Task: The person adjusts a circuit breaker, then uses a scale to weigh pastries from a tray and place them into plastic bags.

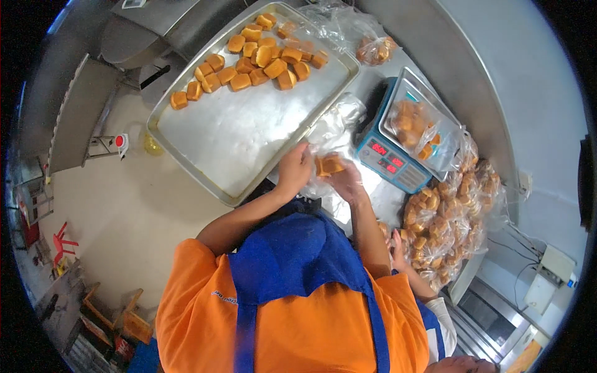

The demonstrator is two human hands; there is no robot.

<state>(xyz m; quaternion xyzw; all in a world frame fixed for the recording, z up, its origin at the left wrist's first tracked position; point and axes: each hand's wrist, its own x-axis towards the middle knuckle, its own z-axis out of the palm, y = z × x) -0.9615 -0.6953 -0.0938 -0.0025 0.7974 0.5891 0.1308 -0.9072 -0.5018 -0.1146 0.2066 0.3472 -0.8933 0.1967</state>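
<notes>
Small golden-brown bread pieces rest in the fingers of my right hand, just beyond the apron. Clear plastic bag film lies around and below them; whether the pieces are inside a bag is unclear. My left hand is beside the tray's near edge, its thumb up against the film. Its fingertips are partly hidden, so its grip cannot be told. Many loose bread cubes sit at the far end of the large metal baking tray.
A blue digital scale bears a clear bag of bread. Filled bags are heaped at right, where another person's hand touches them. Another tied bag lies behind the tray. A red stool stands on the floor.
</notes>
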